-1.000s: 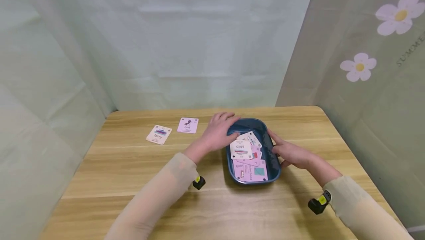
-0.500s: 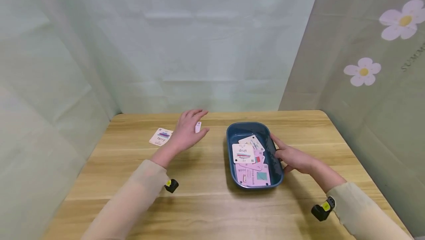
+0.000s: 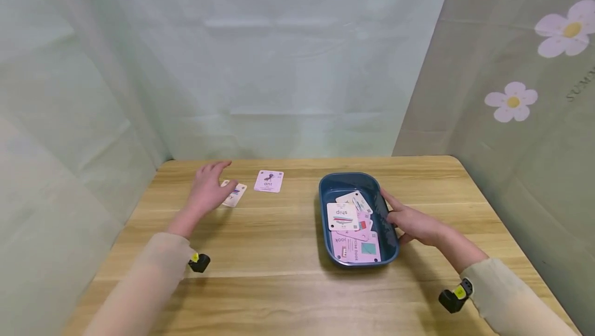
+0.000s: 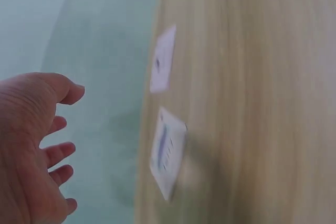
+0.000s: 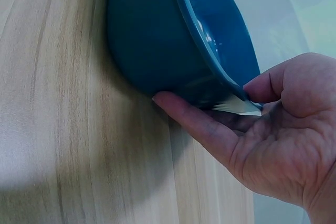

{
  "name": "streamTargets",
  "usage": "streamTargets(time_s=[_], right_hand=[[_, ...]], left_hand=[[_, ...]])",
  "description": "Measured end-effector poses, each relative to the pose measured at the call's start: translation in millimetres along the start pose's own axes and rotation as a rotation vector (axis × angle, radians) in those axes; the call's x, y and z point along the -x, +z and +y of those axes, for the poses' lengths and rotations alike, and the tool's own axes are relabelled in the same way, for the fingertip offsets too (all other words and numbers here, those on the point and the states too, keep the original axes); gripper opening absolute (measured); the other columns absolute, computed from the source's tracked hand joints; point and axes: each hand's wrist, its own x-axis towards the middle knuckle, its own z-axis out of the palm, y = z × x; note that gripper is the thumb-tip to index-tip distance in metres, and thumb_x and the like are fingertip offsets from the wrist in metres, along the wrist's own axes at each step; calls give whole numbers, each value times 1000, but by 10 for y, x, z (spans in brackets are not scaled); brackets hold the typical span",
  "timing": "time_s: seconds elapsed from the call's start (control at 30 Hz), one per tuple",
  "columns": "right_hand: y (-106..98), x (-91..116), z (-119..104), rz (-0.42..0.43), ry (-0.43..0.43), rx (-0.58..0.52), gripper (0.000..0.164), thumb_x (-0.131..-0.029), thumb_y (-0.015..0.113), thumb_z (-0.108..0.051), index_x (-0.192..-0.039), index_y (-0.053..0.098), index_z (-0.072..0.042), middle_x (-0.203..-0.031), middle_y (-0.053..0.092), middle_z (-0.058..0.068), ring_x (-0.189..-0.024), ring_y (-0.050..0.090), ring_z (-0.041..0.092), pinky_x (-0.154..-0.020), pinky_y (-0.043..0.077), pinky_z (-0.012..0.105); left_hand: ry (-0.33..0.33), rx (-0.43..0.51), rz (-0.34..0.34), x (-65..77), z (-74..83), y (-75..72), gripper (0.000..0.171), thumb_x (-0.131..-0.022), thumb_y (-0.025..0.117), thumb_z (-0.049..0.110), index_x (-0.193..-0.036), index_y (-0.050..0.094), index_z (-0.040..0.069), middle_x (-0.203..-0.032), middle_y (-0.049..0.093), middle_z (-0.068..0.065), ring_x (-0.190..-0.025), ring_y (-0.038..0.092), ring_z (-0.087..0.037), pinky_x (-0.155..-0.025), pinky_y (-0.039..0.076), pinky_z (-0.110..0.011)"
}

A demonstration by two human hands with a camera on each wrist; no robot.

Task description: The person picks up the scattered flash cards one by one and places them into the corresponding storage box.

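Over the far left of the table, my left hand (image 3: 206, 190) hovers with loosely spread fingers at the ferry card (image 3: 237, 196), partly covering it. In the left wrist view, thumb and fingertips are apart, with nothing between them. To the right lies a pink ant card (image 3: 269, 181). My right hand (image 3: 415, 222) grips the right side of a deep blue plastic bin (image 3: 344, 183); the right wrist view shows the thumb at its rim and a finger against the outer wall. Inside the bin are several cards, with a ship card (image 3: 342, 213) on top and an exercise book card (image 3: 366, 249) nearer me.
Everything rests on a wood-grain table (image 3: 274, 279). A pale curtain (image 3: 297, 62) hangs behind its far edge, and flowered fabric (image 3: 511, 57) stands on the right. Small black wrist cameras are on both sleeves.
My left hand has moved left from the bin's far left rim, passed over the ant card and reached the ferry card. My right hand keeps its hold on the bin.
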Motion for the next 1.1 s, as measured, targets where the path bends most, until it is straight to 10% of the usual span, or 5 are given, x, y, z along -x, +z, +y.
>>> streamTargets(time_s=[0.53,1.1], right_hand=[[-28,-11,0,5,5,7,81,-103,39,-8,-164,-9,-31,-166,-2,30,-141,32,54,-82,58,56],[-74,22,22,1,0,8,82,-103,40,-8,-164,-10,-32,-166,-6,29,-141,31,55,-82,57,57]], left_hand=[[-240,-105,-158,150,-494,66,85,-96,62,56,-152,38,-4,-153,29,-38,-139,18,-63,-110,14,-75],[-343,-152,-160,169,-371,253,96,-87,63,71,-138,44,-8,-138,39,-38,-129,32,-57,-107,24,-70]])
